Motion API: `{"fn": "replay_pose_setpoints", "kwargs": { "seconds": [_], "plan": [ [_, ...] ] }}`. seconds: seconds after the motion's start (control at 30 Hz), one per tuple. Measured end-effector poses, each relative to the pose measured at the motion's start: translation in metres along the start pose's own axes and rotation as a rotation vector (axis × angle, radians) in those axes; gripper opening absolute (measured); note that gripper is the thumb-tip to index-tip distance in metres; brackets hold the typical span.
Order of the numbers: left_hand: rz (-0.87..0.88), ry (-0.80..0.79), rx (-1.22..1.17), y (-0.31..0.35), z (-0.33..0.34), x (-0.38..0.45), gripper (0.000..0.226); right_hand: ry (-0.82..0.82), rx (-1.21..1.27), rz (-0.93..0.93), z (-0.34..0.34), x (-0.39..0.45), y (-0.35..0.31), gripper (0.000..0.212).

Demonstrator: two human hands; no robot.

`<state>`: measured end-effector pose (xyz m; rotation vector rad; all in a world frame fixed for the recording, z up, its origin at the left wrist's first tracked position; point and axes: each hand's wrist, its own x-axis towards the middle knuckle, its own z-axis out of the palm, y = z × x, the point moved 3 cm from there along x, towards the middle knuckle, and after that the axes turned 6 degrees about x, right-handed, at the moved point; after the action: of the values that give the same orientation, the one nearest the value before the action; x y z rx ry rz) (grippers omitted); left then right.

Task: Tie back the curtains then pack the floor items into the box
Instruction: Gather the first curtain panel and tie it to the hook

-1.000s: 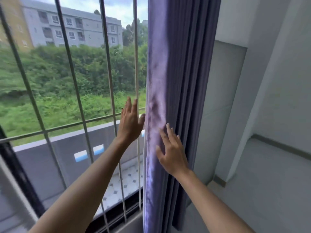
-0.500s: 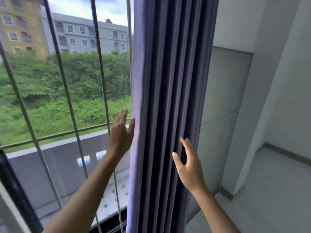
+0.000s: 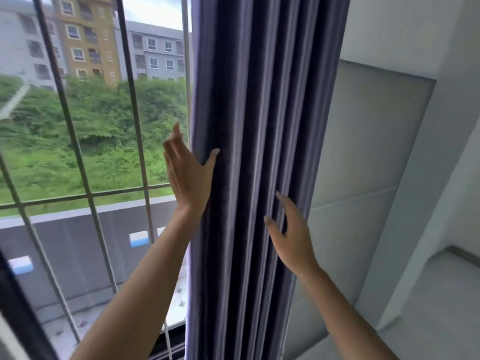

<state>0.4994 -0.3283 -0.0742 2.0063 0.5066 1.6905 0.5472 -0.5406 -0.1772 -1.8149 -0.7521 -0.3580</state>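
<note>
A purple pleated curtain (image 3: 254, 126) hangs gathered in a narrow column at the right side of the window. My left hand (image 3: 188, 175) is at the curtain's left edge, fingers straight behind the edge and thumb lying on the front folds. Lower down, my right hand (image 3: 291, 235) is against the curtain's right folds, fingers straight and spread. Neither hand has cloth bunched in it. No tie-back, box or floor items are in view.
A window with metal bars (image 3: 130, 105) fills the left; a balcony wall, greenery and buildings lie beyond. A grey-white wall (image 3: 368, 152) stands right of the curtain, and pale floor (image 3: 441, 307) shows at lower right.
The curtain has been pushed right into a tighter bundle. My left hand went from beside the edge to bracketing it with the thumb in front. My right hand stayed on the right folds.
</note>
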Motion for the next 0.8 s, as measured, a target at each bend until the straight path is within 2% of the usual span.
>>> {"fn": "replay_pose_setpoints", "kwargs": {
  "seconds": [0.13, 0.33, 0.5, 0.67, 0.8],
  "plan": [
    [-0.103, -0.038, 0.018, -0.009, -0.007, 0.0, 0.068, -0.037, 0.103, -0.063, 0.006, 0.024, -0.018, 0.058],
    [0.036, -0.166, 0.026, -0.033, -0.014, 0.019, 0.033, -0.062, 0.274, -0.1, 0.024, 0.058, -0.04, 0.073],
    [0.049, -0.276, 0.001, -0.034, -0.019, 0.019, 0.032, -0.101, 0.35, -0.027, 0.039, 0.074, -0.037, 0.08],
    [-0.028, -0.362, 0.077, -0.038, -0.01, -0.001, 0.018, -0.124, 0.181, 0.075, 0.069, 0.075, -0.001, 0.065],
    [-0.135, -0.417, -0.034, -0.038, -0.001, -0.006, 0.018, -0.14, 0.085, 0.077, 0.096, 0.052, 0.029, 0.084]
  ]
}}
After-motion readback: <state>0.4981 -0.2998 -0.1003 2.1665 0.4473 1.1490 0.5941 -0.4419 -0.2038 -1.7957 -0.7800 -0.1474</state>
